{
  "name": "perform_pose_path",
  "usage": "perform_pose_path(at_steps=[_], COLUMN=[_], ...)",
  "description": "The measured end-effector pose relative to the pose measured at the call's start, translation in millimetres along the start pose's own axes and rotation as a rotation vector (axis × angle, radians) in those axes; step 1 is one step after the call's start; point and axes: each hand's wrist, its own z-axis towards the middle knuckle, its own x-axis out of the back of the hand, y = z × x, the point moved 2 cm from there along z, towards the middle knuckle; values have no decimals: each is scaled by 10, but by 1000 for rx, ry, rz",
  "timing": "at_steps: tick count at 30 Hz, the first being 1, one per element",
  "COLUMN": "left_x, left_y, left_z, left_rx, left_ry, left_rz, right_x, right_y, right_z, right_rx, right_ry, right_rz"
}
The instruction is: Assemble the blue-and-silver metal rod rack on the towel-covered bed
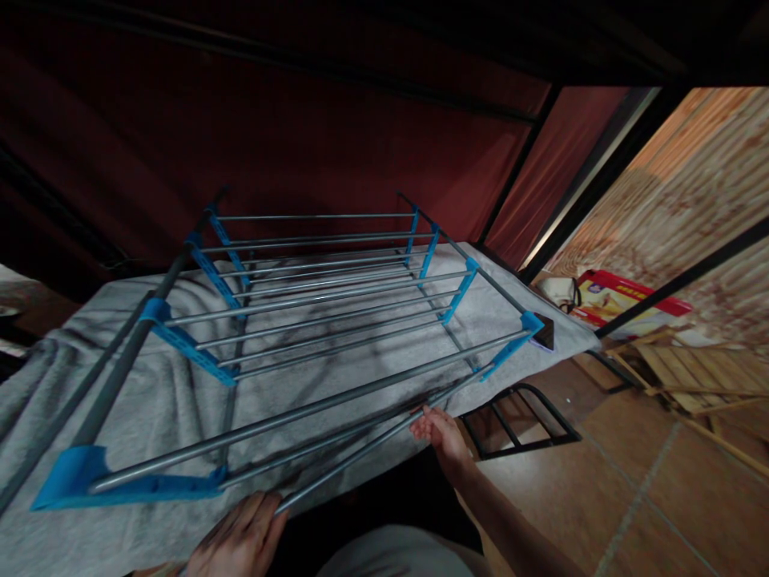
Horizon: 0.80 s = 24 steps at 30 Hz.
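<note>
A rack of grey metal tubes with blue plastic brackets lies on a grey blanket (372,332). Along its near side, both of my hands grip one thin metal rod (348,462). My left hand (240,535) is closed around the rod's left end, near the blue corner bracket (78,478), and hides that end. Farther along, the fingers of my right hand (443,437) pinch the rod from below. The rod's far end reaches toward the right-hand blue bracket (508,353); whether it is seated there I cannot tell. Several other rods span the brackets behind it.
A dark phone-like object (544,332) lies by the rack's right corner. Black metal framing (565,439) stands beside the bed. On the right are a folded wooden chair (700,369), a red and yellow box (630,304) and a tiled floor (649,481). Dark red curtains (336,144) hang behind.
</note>
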Motion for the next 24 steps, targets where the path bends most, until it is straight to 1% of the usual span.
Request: perform_pose_path(at_steps=[4,9,11,16,19,22,24], left_x=[20,97,131,196,191,158,145], left_y=[-7,24,38,55,52,60,85], left_z=[53,148,189,267,285,279,268], left_rx=[11,-22,-28,-79,-72,-15,16], left_ry=[-18,43,51,81,100,90,71], left_rz=[-8,4,3,23,12,-9,-11], right_x=[-11,-5,0,9,13,-9,-38], right_y=[-34,-20,-14,-10,31,103,134], right_z=[1,17,27,40,4,-91,-180], right_rx=[-27,-21,-17,-56,-84,-126,-130], right_ry=[-8,-8,-3,-11,-70,-157,-201], right_rz=[18,27,25,22,10,-5,-52])
